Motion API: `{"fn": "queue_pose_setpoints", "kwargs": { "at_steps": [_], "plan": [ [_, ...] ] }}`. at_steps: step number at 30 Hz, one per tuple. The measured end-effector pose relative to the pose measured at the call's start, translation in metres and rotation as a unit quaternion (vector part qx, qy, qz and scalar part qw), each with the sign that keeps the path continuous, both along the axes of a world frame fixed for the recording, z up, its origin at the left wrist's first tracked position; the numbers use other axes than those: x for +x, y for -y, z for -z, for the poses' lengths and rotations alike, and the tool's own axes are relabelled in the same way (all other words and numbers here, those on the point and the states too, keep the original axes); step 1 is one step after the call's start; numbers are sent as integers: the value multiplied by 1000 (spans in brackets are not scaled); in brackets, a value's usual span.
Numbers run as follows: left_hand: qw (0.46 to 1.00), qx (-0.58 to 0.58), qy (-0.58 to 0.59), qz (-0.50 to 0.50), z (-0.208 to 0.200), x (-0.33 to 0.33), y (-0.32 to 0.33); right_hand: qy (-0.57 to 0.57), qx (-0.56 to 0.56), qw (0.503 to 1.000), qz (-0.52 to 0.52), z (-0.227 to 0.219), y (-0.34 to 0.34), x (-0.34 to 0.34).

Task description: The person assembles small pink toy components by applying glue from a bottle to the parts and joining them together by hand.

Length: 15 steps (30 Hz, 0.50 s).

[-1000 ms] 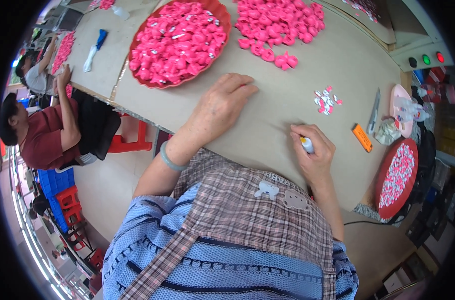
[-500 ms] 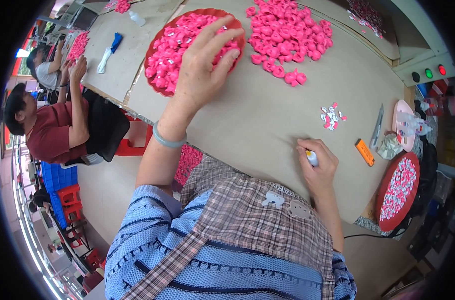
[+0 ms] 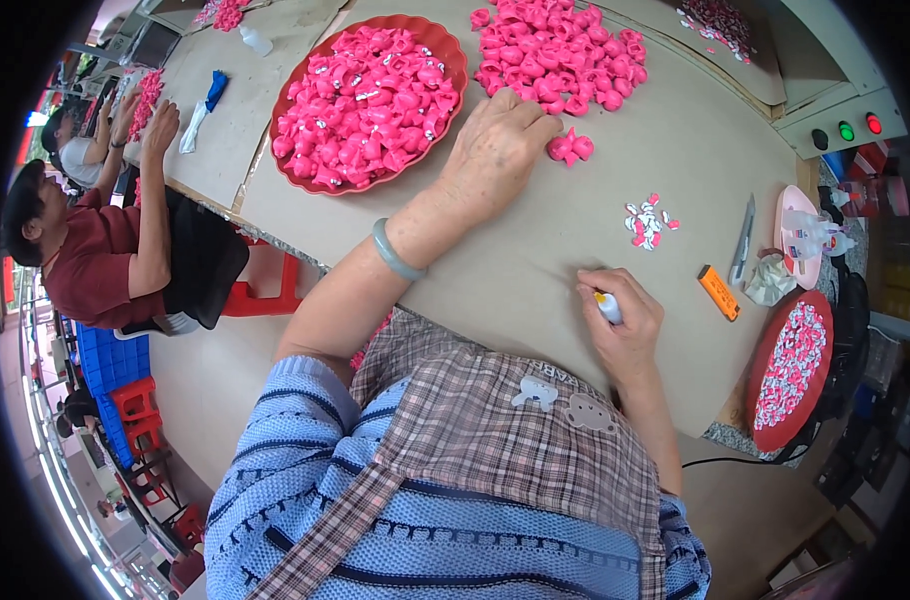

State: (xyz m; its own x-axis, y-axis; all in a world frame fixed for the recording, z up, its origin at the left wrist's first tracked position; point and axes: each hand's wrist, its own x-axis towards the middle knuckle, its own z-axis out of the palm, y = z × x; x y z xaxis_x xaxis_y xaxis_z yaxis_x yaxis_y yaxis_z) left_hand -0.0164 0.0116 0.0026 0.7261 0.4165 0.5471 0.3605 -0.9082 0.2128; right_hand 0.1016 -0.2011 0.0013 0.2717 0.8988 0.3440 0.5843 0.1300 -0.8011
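Note:
My left hand (image 3: 500,150), a pale green bangle on its wrist, is at the near edge of a heap of small, rounded, bright pink plastic pieces (image 3: 565,50). Its fingers curl down and together; the hand hides whatever is between them. A few joined pink pieces (image 3: 572,148) lie just right of its fingertips. Closed around a small white bottle (image 3: 608,307) with a yellow part, my right hand (image 3: 625,325) rests low over the table. Ahead of it lies a small scatter of white and pink chips (image 3: 651,222).
A scalloped red tray (image 3: 454,62) full of pink pieces stands left. At right are an orange box-like item (image 3: 718,292), a utility knife (image 3: 744,240), a pink dish (image 3: 800,195) with bottles, crumpled tissue (image 3: 771,280) and a red tray (image 3: 821,352) of chips. Two people sit left.
My left hand has moved from above the scalloped tray rightward to the pink heap, and its spread fingers have curled in. My right hand still holds the bottle in about the same place.

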Motion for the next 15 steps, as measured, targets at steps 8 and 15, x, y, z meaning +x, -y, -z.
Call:
{"fn": "queue_pose_setpoints", "kwargs": {
  "at_steps": [8, 15],
  "plan": [
    [999, -31, 42, 14, -5, -13, 13, -4, -4, 1000, 0, 0, 1, 0],
    [632, -688, 340, 107, -20, -29, 55, -103, -45, 993, 40, 1, 3, 4]
  ]
}}
